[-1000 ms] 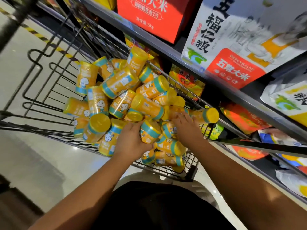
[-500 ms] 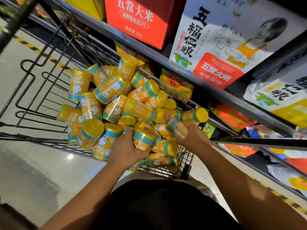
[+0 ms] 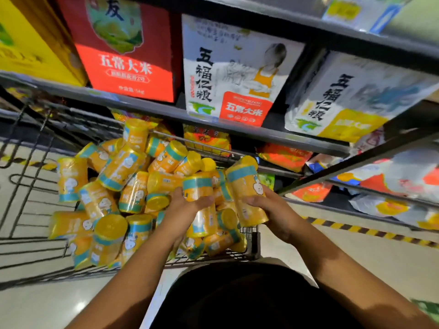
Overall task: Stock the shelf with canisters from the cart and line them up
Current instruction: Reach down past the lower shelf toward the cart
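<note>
Over the cart's (image 3: 255, 241) near right corner: right hand (image 3: 273, 212) grasps a tilted canister (image 3: 245, 184) round its lower half, fingers curled across the label, lid end up and away, forearm entering from lower right. Just left of it, left hand (image 3: 187, 207) clasps a second canister (image 3: 198, 187), thumb laid across its front below the teal band. Tilted canister: orange-yellow, teal band, white cartoon figure; small print too blurred to read. Below and left of both grips, pile of canisters (image 3: 118, 169) lies in the cart. Above the grips, shelf (image 3: 261, 134): red box (image 3: 126, 67) reads 五常大米; white bag (image 3: 228, 72) reads 五福亿粮.
</note>
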